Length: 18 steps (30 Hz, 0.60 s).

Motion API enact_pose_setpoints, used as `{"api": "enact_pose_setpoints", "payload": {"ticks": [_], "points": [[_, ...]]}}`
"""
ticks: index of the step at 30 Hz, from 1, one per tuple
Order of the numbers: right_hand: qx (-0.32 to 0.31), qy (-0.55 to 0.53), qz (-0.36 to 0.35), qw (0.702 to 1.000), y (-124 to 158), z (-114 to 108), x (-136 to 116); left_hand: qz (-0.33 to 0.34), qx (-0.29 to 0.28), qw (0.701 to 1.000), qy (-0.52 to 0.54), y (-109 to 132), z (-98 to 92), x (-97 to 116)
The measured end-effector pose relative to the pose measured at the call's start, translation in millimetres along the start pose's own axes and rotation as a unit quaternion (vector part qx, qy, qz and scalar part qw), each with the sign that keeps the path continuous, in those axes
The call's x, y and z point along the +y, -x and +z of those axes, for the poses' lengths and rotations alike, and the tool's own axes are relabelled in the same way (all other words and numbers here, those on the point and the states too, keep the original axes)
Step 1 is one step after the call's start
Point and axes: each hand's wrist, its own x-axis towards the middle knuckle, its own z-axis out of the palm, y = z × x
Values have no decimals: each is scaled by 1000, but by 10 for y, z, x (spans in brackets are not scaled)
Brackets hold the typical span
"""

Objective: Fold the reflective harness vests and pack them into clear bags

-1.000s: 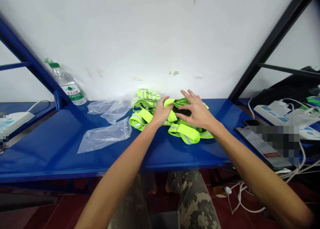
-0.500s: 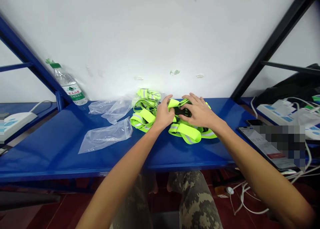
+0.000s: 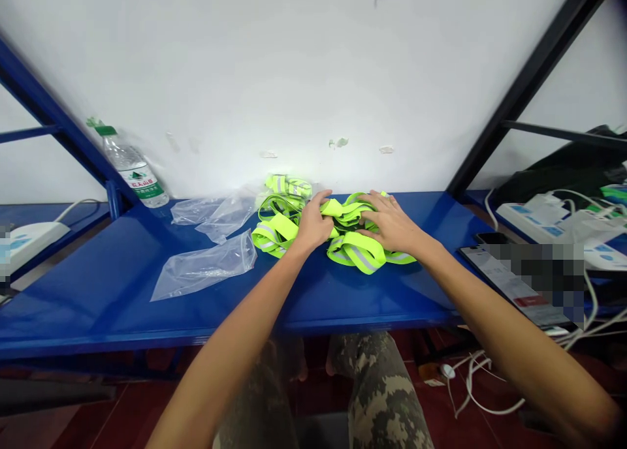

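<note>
Between the fingertips of our left hand (image 3: 313, 226) and those of our right hand (image 3: 390, 224), a strap bundle (image 3: 350, 213) of yellow-green reflective webbing rests on the blue bench (image 3: 343, 305). Its long axis runs roughly crosswise, from one set of fingertips to the other; this is the governing relation. Neither hand is clearly nearer, since both are at the bundle, one at each end.

Left fingers: we have thumb and forefinger closed, with little gap, on the bundle's left end. Right fingers: we have them parted and curved over the right end, thumb below forefinger; we cannot tell whether they grip the webbing or only rest against it.

Just below the right fingertips, toward our body, lies a folded loop (image 3: 365, 256), closer to the right hand than to the left. Just beyond the left fingers, on their outer side, sits a strap pile (image 3: 281, 230); farther out on that side lies a clear plastic bag (image 3: 206, 266), flat.
</note>
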Motion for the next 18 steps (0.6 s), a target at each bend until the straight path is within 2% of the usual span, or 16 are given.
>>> {"api": "enact_pose_setpoints", "payload": {"ticks": [3,7,12,13,15,17,18], "points": [[40,50,-43,997,0,-3,-69,-34,9,999,27,10,-18,12],[81,74,-74,991,4,22,-122,-64,-18,994,84,22,22,17],[90,-17,-60,994,72,88,19,-40,12,999,34,23,58,53],[84,-53,-56,993,92,65,81,-26,18,999,11,35,59,76],[26,-142,-60,988,107,-53,225,21,14,997,-68,84,68,132],[-57,-240,-45,968,41,-253,355,71,-15,982,-176,168,99,183],[-75,-283,-13,956,-39,-362,397,91,-38,969,-227,219,129,199]]}}
